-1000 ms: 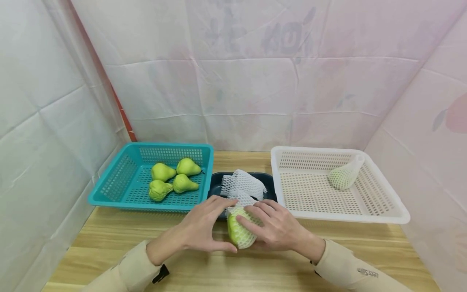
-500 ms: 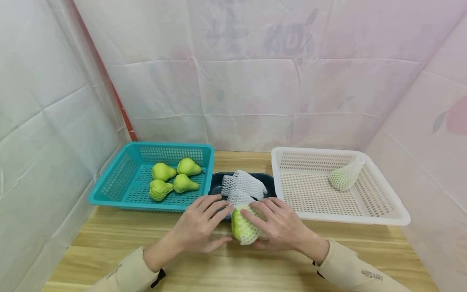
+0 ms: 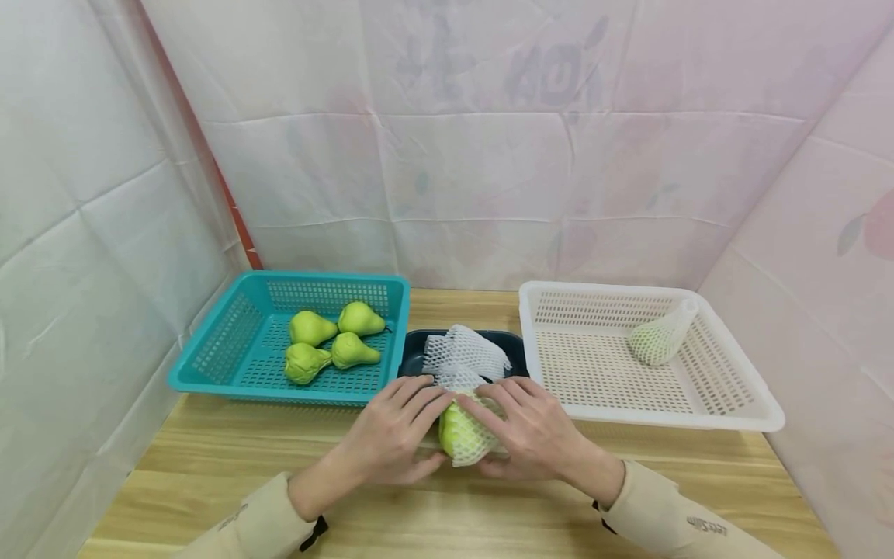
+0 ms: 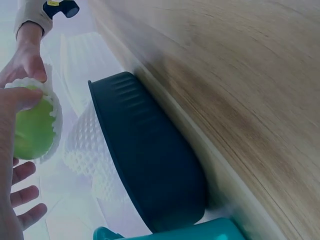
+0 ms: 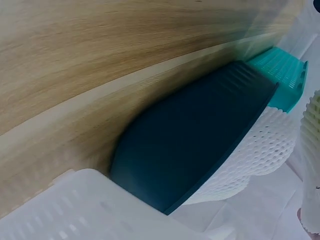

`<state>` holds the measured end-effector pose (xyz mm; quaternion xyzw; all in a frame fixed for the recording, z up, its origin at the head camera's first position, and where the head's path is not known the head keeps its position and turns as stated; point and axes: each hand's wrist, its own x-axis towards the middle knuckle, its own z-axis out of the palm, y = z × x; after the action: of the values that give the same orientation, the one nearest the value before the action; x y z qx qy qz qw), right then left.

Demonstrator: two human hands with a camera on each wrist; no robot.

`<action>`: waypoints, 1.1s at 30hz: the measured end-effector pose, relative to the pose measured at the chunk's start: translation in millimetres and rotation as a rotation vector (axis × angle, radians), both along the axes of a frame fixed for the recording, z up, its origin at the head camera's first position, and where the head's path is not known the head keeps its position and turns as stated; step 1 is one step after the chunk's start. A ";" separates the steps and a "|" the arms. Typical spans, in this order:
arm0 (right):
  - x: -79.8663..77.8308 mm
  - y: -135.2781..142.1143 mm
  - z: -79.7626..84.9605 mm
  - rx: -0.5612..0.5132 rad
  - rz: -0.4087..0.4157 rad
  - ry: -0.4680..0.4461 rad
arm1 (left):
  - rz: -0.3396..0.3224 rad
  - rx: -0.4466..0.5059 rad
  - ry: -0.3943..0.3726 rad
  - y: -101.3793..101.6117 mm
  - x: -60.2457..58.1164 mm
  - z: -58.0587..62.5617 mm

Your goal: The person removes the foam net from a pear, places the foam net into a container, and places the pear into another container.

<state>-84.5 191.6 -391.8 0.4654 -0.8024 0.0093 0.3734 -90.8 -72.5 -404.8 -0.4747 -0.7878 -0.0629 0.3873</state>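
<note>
A green pear [image 3: 447,439] sits partly inside a white foam net sleeve [image 3: 476,441], between both hands above the front of the dark tray [image 3: 412,357]. My right hand [image 3: 536,431] holds its netted right side, fingers over the top and thumb low. My left hand [image 3: 394,433] grips the left side by fingertips and thumb. In the left wrist view, the left thumb lies over the net's rim on the bare pear [image 4: 34,132], while several other fingers are spread. The right wrist view catches only the sleeve's edge [image 5: 311,160].
Several bare pears [image 3: 355,351] lie in the teal basket [image 3: 209,385] at left. One netted pear [image 3: 656,340] rests in the white basket [image 3: 656,416] at right. Spare foam nets [image 3: 471,353] lie in the dark tray between the baskets.
My left hand first drew back from the pear, its fingers bending, then came in again to touch its left side. The right hand keeps holding the netted pear, which shifted slightly.
</note>
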 end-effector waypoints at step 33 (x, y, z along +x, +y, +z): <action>2.0 13.8 13.5 0.002 0.032 -0.046 | 0.008 0.105 -0.031 -5.8 -2.7 1.5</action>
<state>-82.5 205.4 -378.3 0.4783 -0.8032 0.0254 0.3542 -93.5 -78.3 -403.3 -0.4496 -0.7912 -0.1101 0.3996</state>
